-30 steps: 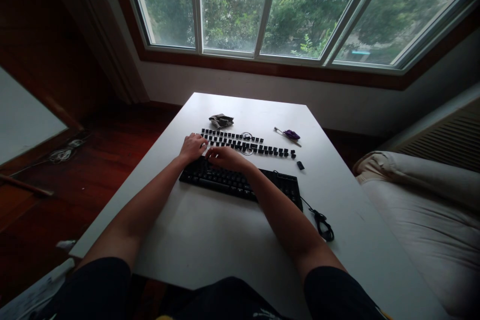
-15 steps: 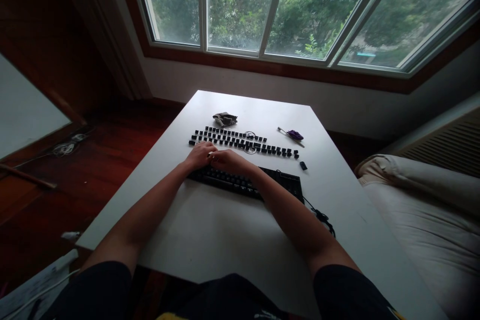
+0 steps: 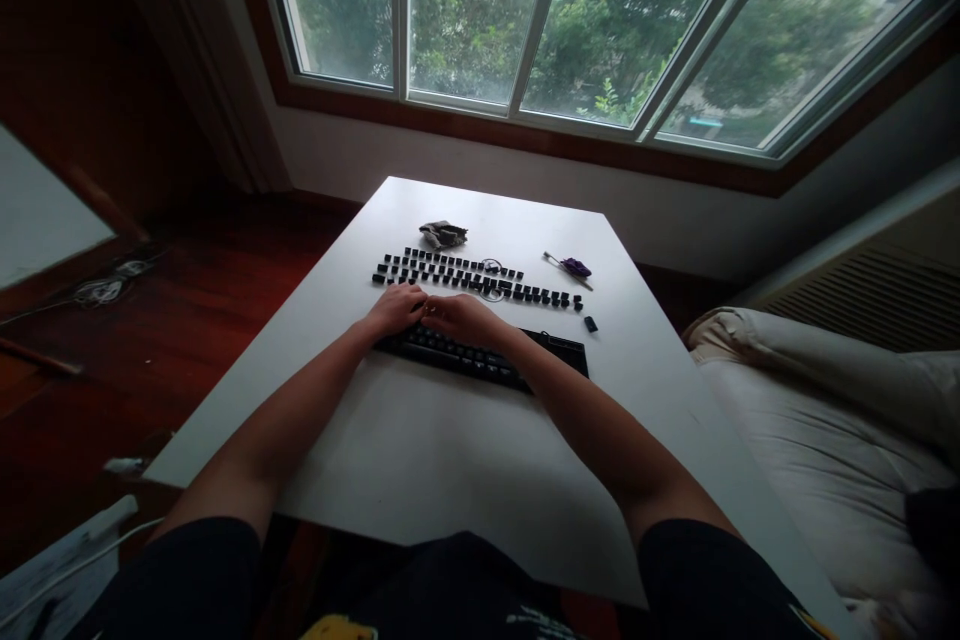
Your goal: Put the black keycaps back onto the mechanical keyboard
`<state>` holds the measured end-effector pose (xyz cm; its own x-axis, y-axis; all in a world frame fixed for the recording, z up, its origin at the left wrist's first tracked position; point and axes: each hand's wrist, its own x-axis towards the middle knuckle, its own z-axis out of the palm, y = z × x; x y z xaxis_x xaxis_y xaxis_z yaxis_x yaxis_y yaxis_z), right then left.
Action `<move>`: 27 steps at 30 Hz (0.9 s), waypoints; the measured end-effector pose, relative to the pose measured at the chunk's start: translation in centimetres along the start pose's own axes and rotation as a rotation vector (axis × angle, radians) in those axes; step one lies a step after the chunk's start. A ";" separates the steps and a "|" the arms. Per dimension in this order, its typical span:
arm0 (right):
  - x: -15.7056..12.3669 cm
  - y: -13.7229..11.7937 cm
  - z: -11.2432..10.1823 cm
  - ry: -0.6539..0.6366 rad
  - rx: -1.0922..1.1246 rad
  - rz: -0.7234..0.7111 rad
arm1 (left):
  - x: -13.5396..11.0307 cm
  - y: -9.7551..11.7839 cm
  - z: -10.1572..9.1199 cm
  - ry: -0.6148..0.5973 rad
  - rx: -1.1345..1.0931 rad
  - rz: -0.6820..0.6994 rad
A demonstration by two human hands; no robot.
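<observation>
A black keyboard (image 3: 480, 363) lies on the white table, partly covered by my hands and right forearm. My left hand (image 3: 397, 310) rests at the keyboard's upper left part, fingers bent and close together. Beside it, my right hand (image 3: 466, 318) reaches in from the right with its fingers pressed together, touching or nearly touching the left fingertips. Whatever is between the fingers is too small to make out. Just beyond the hands, loose black keycaps (image 3: 459, 276) stand in several rows. One larger black keycap (image 3: 591, 324) lies apart at the right.
A crumpled grey cloth (image 3: 444, 235) lies behind the keycaps. Thin wire loops (image 3: 491, 265) sit among the rows. A purple object (image 3: 576, 267) with a brush-like stick lies at the back right. A pale sofa (image 3: 795, 420) stands right of the table (image 3: 420, 460).
The camera view has shifted slightly, so the table and its things appear a little further left. Both hands stay together over the keyboard's upper left, with only small finger movement.
</observation>
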<state>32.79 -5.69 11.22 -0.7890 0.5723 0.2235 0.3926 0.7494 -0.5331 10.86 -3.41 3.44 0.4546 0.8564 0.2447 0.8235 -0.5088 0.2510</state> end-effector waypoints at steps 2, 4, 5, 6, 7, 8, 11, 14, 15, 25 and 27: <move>0.3 -0.8 -0.2 0.007 -0.067 -0.014 | -0.1 0.0 0.1 0.000 0.003 -0.004; 0.7 -1.4 -0.4 0.015 -0.113 -0.031 | -0.2 -0.1 0.2 0.015 0.011 -0.014; 1.0 -1.7 -0.5 0.019 -0.135 -0.037 | -0.2 -0.1 0.2 0.019 0.017 -0.018; 1.2 -1.9 -0.7 0.014 -0.164 -0.043 | -0.3 -0.1 0.2 0.019 0.023 -0.019; 1.3 -2.0 -0.8 -0.002 -0.203 -0.048 | -0.4 -0.1 0.1 0.014 0.029 -0.018; 1.5 -2.1 -1.0 -0.026 -0.252 -0.049 | -0.4 -0.1 0.1 0.009 0.034 -0.014; 1.6 -2.2 -1.4 -0.108 -0.392 -0.018 | -0.6 -0.1 0.1 0.018 0.030 0.007; 1.4 -2.0 -1.5 -0.131 -0.434 0.052 | -0.8 -0.1 0.1 0.037 0.009 0.012; 1.4 -1.9 -1.4 -0.127 -0.434 0.071 | -0.8 -0.1 0.1 0.039 0.002 0.011; -1.0 1.9 -1.1 -0.071 -0.304 0.089 | -0.9 -0.3 0.5 0.058 -0.028 0.014; -1.9 2.5 -1.1 -0.046 -0.241 0.130 | -0.8 -0.2 0.5 0.057 -0.039 0.005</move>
<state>35.79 -4.57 10.38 -0.7432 0.6571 0.1261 0.5886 0.7317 -0.3438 10.46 -3.96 2.72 0.4376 0.8482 0.2985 0.8070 -0.5169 0.2856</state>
